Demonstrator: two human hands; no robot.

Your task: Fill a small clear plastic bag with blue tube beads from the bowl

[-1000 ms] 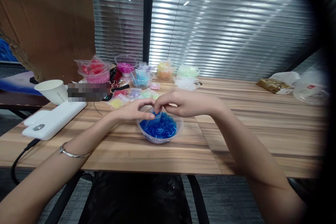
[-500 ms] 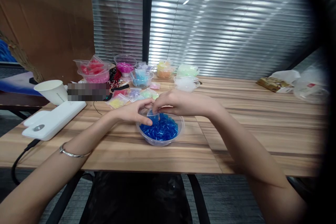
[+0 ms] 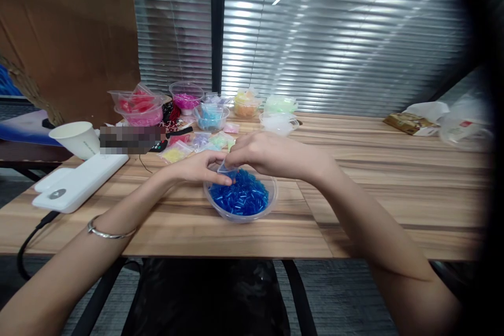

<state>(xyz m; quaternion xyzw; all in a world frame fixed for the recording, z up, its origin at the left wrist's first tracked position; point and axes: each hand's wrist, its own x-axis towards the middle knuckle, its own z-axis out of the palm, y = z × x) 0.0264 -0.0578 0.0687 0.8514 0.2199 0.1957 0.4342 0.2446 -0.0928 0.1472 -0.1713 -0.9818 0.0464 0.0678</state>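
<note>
A round clear plastic bowl on the table holds many small shiny blue tube-like pieces. Over its back left rim, a small clear plastic bag with blue showing in it is held between both hands. My left hand has its thumb across the front of the bag and its fingers behind it. From the right, my right hand bends over the bowl with curled fingers at the bag's top; its fingertips are partly hidden.
Behind stand tubs of red, magenta, light blue and orange pieces, with small bags such as a yellow one. At left are a paper cup and a white device; a gold packet lies far right.
The bag has tipped and sunk slightly toward the bowl, and less of its blue shows. My left thumb has moved a little right; my right hand has shifted slightly left.
</note>
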